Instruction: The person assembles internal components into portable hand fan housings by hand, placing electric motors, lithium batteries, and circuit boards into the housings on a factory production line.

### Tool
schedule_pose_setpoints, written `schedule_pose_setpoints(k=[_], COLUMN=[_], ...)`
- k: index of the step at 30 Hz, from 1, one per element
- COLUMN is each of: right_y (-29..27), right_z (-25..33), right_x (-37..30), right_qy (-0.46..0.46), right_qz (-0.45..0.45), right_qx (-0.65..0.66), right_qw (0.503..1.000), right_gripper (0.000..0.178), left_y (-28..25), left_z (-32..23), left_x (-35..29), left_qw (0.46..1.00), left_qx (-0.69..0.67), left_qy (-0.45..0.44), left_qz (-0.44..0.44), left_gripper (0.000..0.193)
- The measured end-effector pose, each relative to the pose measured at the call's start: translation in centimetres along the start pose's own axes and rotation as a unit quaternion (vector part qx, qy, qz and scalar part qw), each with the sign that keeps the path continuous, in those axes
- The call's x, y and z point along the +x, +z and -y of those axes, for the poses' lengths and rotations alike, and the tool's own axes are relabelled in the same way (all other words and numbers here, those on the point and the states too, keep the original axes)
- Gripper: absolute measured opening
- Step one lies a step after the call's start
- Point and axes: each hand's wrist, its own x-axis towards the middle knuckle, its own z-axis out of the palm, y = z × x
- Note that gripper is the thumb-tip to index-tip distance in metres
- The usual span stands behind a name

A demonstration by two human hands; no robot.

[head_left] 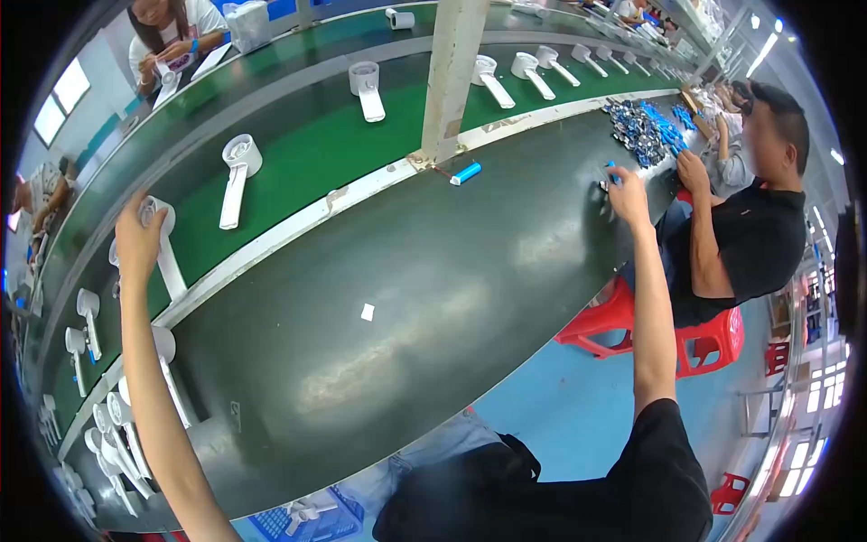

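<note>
My left hand point(138, 244) reaches over the green conveyor belt point(312, 149). Its fingers are closed around the round head of a white handheld fan body point(170, 262), whose handle points toward the belt's near edge. Out to the right, my right hand point(629, 197) pinches a blue cylindrical battery point(614, 169) above the dark worktable point(433, 262). A small dark part shows below those fingers, too small to make out. Beyond that hand lies a heap of blue batteries and dark small parts point(643, 131). Another blue battery point(466, 173) rests alone beside the metal post.
More white fan bodies point(239, 176) lie along the belt, and several point(117, 429) cluster at the table's left end. A metal post point(452, 81) rises at the belt's edge. A co-worker point(759, 208) sits on a red stool point(704, 343) at right. Below stands a blue basket point(312, 519).
</note>
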Motion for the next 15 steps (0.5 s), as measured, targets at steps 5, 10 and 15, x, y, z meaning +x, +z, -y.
schedule_pose_setpoints(k=[5,10,15], right_y=[-3.0,-7.2,-10.4], right_z=[1.1,13.5,23.6], right_x=[-3.2,-8.2,-13.3], right_qy=[-0.046,0.004,0.054], right_qz=[0.162,0.234,0.306], right_qx=[0.147,0.388,0.622], right_qw=[0.975,0.891,0.719], right_gripper=[0.032,0.038,0.035], left_y=[-4.8,-4.2,-3.9], left_z=[-12.8,-20.1,-21.8], left_x=[-11.5,-19.3,-21.2], left_qw=[0.994,0.984,0.986], left_qx=[-0.081,-0.157,-0.095], left_qy=[0.058,0.078,0.126], left_qz=[0.049,0.028,-0.05], left_gripper=[0.047,0.046,0.043])
